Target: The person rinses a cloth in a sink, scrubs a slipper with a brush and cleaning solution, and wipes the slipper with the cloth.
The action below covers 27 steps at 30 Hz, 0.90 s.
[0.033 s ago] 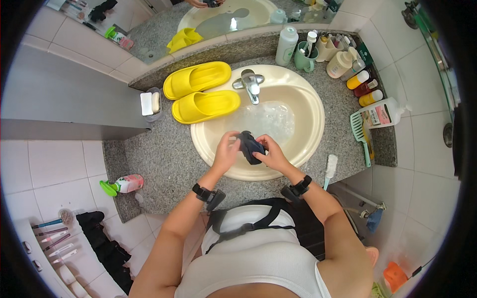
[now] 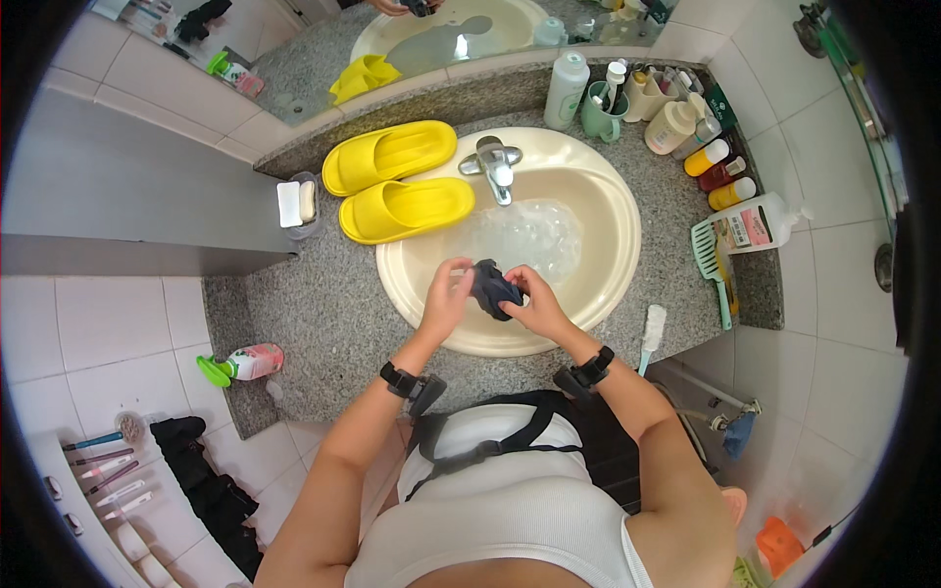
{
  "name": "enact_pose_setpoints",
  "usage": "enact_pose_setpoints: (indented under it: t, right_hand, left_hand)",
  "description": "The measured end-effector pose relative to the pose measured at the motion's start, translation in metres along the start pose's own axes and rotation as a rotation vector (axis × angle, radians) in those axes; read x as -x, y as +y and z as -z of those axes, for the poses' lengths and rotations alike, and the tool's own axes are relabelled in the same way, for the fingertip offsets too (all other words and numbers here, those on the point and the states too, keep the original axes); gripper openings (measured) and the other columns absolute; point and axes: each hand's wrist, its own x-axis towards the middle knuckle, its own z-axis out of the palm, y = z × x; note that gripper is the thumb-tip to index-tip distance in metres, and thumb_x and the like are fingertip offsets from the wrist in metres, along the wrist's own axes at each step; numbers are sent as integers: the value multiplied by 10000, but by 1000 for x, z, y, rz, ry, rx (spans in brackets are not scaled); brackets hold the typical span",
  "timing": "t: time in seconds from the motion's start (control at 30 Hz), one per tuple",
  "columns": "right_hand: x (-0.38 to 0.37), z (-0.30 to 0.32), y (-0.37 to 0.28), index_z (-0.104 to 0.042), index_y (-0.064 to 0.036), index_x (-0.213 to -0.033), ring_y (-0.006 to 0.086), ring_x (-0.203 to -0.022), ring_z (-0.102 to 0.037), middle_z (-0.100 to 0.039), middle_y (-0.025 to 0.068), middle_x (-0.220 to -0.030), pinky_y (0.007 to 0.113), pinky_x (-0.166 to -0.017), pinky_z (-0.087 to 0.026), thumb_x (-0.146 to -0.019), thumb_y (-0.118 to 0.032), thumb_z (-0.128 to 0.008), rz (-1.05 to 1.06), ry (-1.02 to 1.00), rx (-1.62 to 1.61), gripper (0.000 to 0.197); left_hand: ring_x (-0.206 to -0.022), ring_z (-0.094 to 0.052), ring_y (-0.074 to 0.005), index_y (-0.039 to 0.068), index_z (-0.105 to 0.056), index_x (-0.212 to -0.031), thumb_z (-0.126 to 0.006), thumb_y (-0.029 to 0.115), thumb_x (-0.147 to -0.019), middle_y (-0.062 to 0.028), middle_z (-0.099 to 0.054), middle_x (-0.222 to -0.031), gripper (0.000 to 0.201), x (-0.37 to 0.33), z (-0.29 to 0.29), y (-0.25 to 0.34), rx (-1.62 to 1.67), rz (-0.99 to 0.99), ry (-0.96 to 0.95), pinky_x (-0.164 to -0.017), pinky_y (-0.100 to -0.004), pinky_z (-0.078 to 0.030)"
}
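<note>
Over the near side of the cream sink basin (image 2: 616,284), a small, crumpled dark cloth (image 2: 496,288) is held between my two hands. My left hand (image 2: 446,302) pinches its left edge, with the fingertips partly blurred. On the other edge, my right hand (image 2: 537,306) grips the cloth between thumb and fingers. Its exact kind cannot be made out because it is bunched up. Beyond it, rippling water (image 2: 529,240) lies in the bowl below the chrome faucet (image 2: 493,167).
Two yellow slippers (image 2: 407,211) sit left of the faucet, one overlapping the sink rim. A soap dish (image 2: 297,204) stands farther left. Bottles (image 2: 566,90) and a green cup (image 2: 601,116) line the back. A pale green brush (image 2: 708,257) and a white-headed brush (image 2: 653,328) lie right.
The dark cloth's folds have shifted slightly between my hands, and the water's ripples look different. My hands are in nearly the same place.
</note>
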Motion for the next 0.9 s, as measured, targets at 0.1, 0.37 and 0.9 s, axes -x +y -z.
enact_pose_setpoints:
  t: [0.1, 0.37, 0.9]
  right_hand:
    - [-2, -2, 0, -494, -45, -1038, 192, -826, -582, -548, 65, -874, 310, -736, -482, -708, -31, -771, 80, -10, 138, 431]
    - [-3, 5, -30, -597, -63, -1210, 219, -728, -563, -549, 69, -775, 326, -699, -461, -711, -109, -796, -2, -215, 206, 539]
    - [-16, 9, -64, -666, -115, -1018, 294, -1270, -469, -587, 87, -1193, 488, -1065, -331, -760, -62, -689, 366, -64, 595, 264]
  left_hand:
    - [-919, -644, -183, -4, -525, -1189, -664, 8, -854, -114, -621, -1061, 363, -1, -6, -5, 16, -107, 199, -772, -300, -544]
    - [-919, -647, -177, -24, -659, -928, -685, -55, -794, -98, -658, -919, 140, 1, 4, 12, -260, -135, -19, -801, -281, -524]
    - [-896, -574, -406, 5, -517, -991, -589, 24, -851, -210, -608, -915, 158, 8, -12, 41, -629, -379, 3, -748, -469, -444]
